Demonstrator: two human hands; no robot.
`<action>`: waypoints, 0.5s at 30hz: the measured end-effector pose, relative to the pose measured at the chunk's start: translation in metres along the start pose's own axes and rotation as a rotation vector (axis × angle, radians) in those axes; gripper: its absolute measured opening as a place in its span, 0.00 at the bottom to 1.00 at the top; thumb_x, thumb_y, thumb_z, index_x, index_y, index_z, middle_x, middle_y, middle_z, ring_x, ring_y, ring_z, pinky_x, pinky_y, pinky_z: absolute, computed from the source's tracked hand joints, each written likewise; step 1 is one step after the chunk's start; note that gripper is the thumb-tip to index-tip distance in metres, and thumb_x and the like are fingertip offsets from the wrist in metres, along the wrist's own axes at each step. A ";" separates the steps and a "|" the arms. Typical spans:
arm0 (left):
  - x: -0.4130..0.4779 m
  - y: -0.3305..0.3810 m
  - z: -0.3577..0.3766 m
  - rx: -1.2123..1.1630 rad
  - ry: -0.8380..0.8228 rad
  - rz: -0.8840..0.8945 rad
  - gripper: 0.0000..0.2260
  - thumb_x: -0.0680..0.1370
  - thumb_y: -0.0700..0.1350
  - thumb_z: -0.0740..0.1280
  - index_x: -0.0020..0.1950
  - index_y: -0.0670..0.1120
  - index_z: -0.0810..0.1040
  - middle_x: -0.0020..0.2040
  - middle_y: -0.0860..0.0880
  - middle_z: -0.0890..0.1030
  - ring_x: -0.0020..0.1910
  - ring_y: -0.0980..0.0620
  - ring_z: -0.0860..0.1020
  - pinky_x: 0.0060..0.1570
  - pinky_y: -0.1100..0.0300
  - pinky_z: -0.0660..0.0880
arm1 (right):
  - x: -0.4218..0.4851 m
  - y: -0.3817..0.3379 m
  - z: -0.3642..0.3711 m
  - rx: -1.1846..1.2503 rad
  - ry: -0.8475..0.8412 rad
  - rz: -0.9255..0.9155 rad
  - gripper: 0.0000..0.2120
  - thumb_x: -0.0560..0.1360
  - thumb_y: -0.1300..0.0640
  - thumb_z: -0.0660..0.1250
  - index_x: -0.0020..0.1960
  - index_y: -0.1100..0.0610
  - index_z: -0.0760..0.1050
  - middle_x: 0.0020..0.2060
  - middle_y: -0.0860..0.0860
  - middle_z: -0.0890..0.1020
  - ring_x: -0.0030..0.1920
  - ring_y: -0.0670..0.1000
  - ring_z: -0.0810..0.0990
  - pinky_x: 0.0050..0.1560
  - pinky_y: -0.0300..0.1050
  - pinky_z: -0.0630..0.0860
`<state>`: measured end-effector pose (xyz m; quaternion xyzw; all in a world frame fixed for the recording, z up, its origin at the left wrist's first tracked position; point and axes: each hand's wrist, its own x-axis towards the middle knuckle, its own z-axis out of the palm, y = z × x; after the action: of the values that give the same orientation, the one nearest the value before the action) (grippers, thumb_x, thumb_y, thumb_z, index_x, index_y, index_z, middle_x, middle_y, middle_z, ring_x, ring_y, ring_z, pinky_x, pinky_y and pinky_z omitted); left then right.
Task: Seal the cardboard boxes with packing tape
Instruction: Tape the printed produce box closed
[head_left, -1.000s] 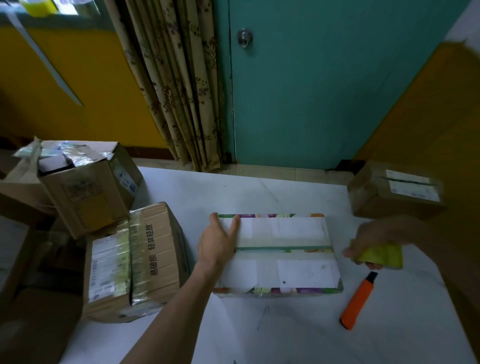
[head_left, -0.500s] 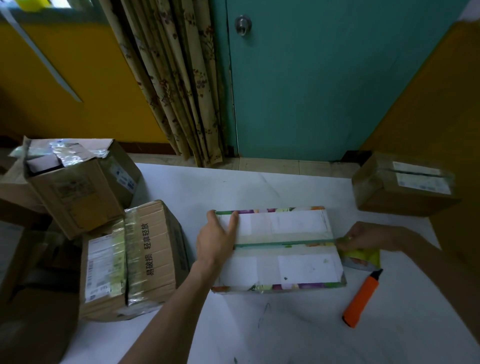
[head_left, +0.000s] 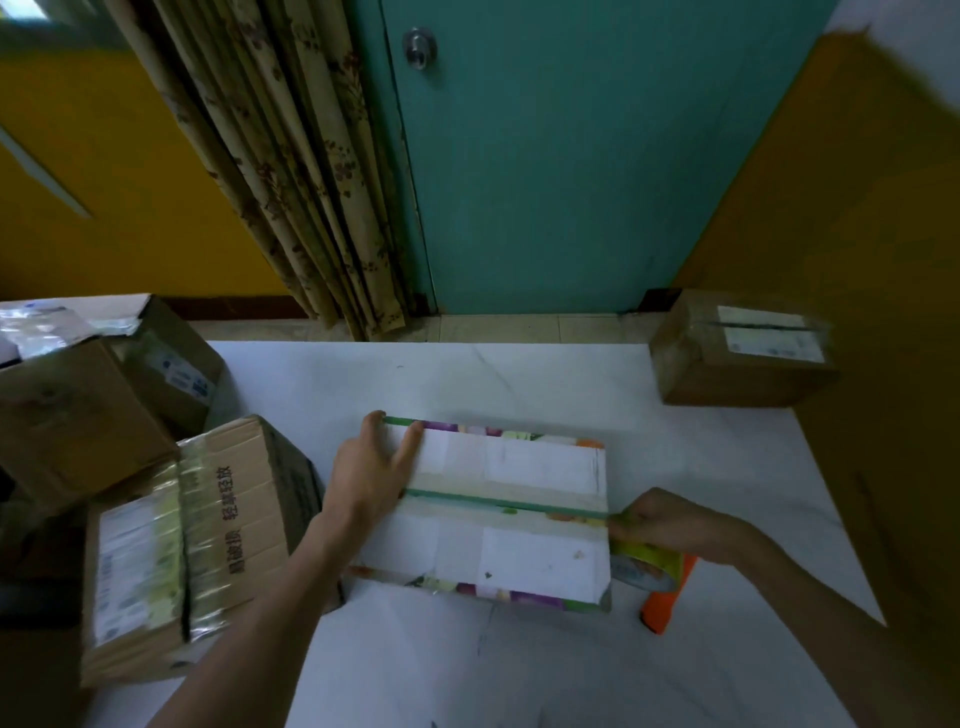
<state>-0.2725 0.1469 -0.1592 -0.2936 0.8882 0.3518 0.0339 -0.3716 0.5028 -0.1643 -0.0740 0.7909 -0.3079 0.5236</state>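
Cardboard box (head_left: 540, 465), flaps down, sits mid white table (head_left: 519, 384), teal door (head_left: 571, 182) and floral curtain (head_left: 291, 171) beyond. Your left hand (head_left: 371, 475) lies flat on its left end, fingers straight, spread. Your right hand (head_left: 662, 522) at seam's right end, fingers curled on tape roll (head_left: 647, 569), roll half hidden. Orange tool (head_left: 662, 613), perhaps cutter, mostly covered.

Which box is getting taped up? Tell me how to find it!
Look at the white table in front of the teal door. In its middle, under the left hand and beside the right hand gripping a tape roll, lies a flat box. Unlike the plain brown boxes nearby, its top is white with a green stripe across and colourful printed edges.
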 end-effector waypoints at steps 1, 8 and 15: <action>0.001 -0.001 0.000 0.005 0.010 -0.002 0.31 0.80 0.66 0.60 0.74 0.47 0.65 0.53 0.43 0.81 0.45 0.46 0.82 0.49 0.47 0.82 | 0.001 0.003 0.004 0.039 0.031 -0.023 0.22 0.73 0.38 0.70 0.34 0.57 0.80 0.34 0.50 0.83 0.34 0.41 0.78 0.37 0.34 0.74; 0.002 0.010 0.001 0.102 -0.095 -0.035 0.29 0.83 0.63 0.54 0.75 0.43 0.58 0.56 0.39 0.80 0.48 0.45 0.79 0.52 0.47 0.78 | -0.003 0.006 0.006 0.083 0.074 -0.022 0.28 0.69 0.35 0.71 0.44 0.62 0.85 0.40 0.54 0.86 0.39 0.45 0.82 0.41 0.37 0.78; -0.052 0.086 0.048 0.531 -0.079 0.403 0.28 0.85 0.59 0.50 0.83 0.50 0.51 0.83 0.41 0.45 0.81 0.38 0.42 0.77 0.36 0.42 | -0.011 0.007 0.009 0.069 0.130 -0.038 0.33 0.66 0.30 0.70 0.46 0.62 0.85 0.41 0.55 0.86 0.42 0.48 0.84 0.44 0.39 0.79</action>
<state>-0.2837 0.2530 -0.1292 -0.0790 0.9871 0.1186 0.0733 -0.3574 0.5092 -0.1622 -0.0507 0.8106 -0.3490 0.4675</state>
